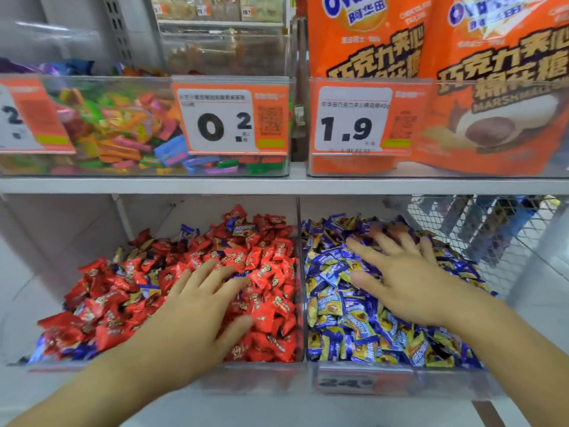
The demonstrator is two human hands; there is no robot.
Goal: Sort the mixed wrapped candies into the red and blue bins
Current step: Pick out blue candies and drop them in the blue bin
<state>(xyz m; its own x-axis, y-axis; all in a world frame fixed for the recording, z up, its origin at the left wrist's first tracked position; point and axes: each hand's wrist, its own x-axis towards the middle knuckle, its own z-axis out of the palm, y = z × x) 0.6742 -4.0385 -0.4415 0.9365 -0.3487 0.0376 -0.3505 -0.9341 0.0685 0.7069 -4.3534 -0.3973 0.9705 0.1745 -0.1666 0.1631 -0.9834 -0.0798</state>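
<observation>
Wrapped candies (264, 272), glossy red left, blue-yellow right, print perhaps blurred

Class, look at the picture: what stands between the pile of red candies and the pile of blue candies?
In the head view, a clear upright divider wall separates the red candies from the blue candies.

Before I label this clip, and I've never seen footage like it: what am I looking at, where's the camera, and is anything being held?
No machine here: a person's two bare hands, filmed by one camera worn on the head, looking down at shop shelves. The left hand lies spread on the red candies, where a few blue ones are still mixed in. The right hand lies spread on the blue candies in the neighbouring clear bin. Neither hand holds anything. Above stand orange marshmallow bags and price tags.
</observation>
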